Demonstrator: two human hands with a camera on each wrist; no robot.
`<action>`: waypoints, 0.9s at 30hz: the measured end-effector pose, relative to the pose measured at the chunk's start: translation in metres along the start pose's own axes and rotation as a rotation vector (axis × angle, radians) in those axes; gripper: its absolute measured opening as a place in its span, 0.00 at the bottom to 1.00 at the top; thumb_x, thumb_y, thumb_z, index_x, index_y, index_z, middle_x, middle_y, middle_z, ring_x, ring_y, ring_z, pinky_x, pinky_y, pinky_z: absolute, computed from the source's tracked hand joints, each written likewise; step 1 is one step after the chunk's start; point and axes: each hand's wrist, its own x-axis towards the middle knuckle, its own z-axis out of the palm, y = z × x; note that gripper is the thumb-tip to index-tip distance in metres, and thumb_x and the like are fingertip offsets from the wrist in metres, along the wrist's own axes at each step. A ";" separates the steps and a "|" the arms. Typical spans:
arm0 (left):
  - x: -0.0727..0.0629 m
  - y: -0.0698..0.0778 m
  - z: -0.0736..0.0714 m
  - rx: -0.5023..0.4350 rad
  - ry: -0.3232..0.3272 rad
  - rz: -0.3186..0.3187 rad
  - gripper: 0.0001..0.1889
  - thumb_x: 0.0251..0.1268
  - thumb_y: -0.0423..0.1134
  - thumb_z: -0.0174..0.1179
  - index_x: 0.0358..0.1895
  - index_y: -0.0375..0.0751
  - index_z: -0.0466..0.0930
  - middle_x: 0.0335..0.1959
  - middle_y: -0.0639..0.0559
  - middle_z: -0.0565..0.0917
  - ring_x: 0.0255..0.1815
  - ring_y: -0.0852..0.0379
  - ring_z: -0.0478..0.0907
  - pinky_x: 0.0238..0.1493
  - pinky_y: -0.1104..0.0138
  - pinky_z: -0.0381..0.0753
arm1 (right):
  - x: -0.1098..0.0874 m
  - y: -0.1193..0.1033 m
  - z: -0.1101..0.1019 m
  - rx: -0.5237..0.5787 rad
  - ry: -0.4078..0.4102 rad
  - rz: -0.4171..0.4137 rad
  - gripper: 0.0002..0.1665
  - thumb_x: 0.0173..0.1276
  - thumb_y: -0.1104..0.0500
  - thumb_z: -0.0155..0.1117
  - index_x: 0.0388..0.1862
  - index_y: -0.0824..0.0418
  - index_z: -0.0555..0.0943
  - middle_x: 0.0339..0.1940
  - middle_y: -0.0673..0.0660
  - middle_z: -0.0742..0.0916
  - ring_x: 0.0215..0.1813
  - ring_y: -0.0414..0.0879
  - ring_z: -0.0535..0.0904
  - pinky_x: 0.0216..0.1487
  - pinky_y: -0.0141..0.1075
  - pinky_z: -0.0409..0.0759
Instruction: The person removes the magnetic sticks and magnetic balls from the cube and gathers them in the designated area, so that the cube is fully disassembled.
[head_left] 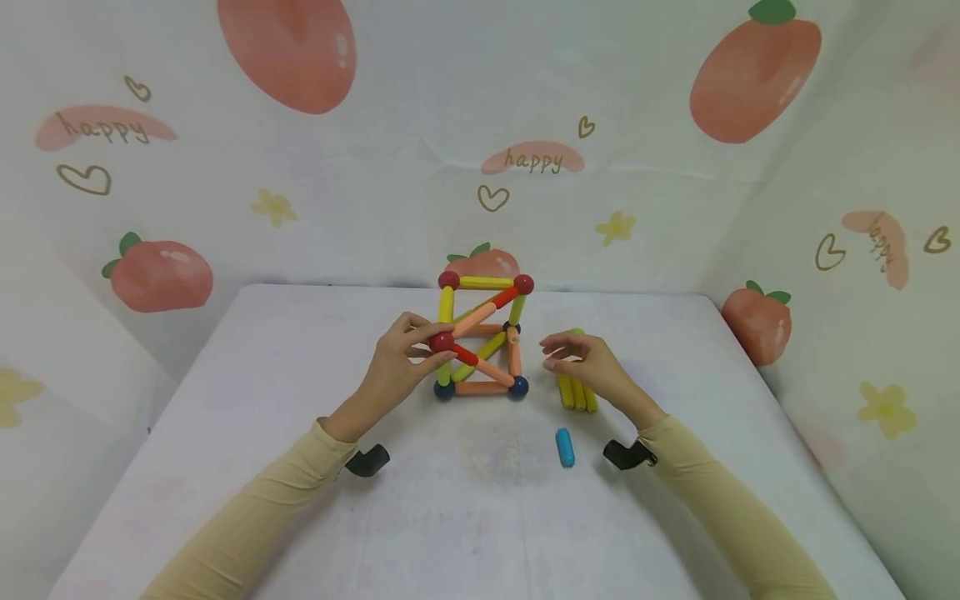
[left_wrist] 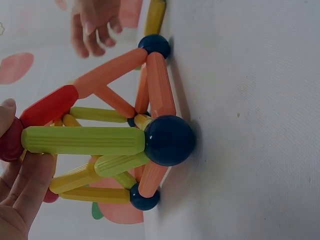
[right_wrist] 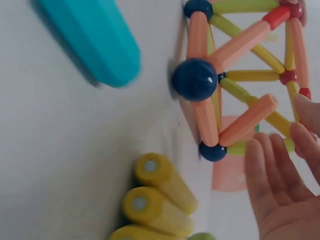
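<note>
A frame of magnetic sticks and balls stands on the table, with dark blue balls (head_left: 518, 386) at the bottom and red balls (head_left: 523, 284) on top. My left hand (head_left: 390, 367) pinches the near-left red ball (head_left: 442, 342) between thumb and fingers. From that ball a red stick (head_left: 465, 355) joins an orange stick (left_wrist: 112, 70) slanting down to the near-right blue ball. One orange stick (right_wrist: 248, 120) rises from the far-right blue ball, its upper end free. Right of the frame, my right hand (head_left: 592, 367) hovers with loosely bent fingers, holding nothing.
Several yellow sticks (head_left: 578, 395) lie side by side beneath and beside the right hand. Closer to me is a single blue stick (head_left: 565, 447) on the white table (head_left: 450, 517). A fruit-printed cloth (head_left: 645, 192) hangs behind.
</note>
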 end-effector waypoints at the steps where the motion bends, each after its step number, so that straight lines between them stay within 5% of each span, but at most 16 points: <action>1: 0.000 0.000 0.000 0.000 0.001 -0.001 0.22 0.55 0.39 0.73 0.55 0.42 0.84 0.43 0.47 0.75 0.45 0.53 0.81 0.41 0.65 0.88 | 0.005 -0.001 0.001 -0.003 0.015 -0.015 0.23 0.68 0.55 0.68 0.61 0.59 0.78 0.60 0.62 0.83 0.57 0.55 0.81 0.58 0.45 0.82; 11: 0.000 -0.002 0.001 0.008 0.011 0.006 0.22 0.55 0.39 0.73 0.54 0.43 0.84 0.43 0.48 0.75 0.45 0.53 0.81 0.41 0.65 0.88 | 0.049 -0.008 0.015 -0.033 0.013 -0.191 0.23 0.65 0.64 0.69 0.60 0.63 0.80 0.61 0.61 0.83 0.62 0.62 0.78 0.59 0.48 0.83; 27: -0.001 -0.001 0.001 -0.006 0.001 0.008 0.22 0.55 0.38 0.73 0.55 0.42 0.84 0.44 0.47 0.75 0.45 0.53 0.82 0.41 0.66 0.88 | 0.068 -0.003 0.027 -0.174 -0.031 -0.196 0.20 0.66 0.64 0.67 0.57 0.59 0.83 0.59 0.59 0.86 0.60 0.55 0.80 0.59 0.48 0.83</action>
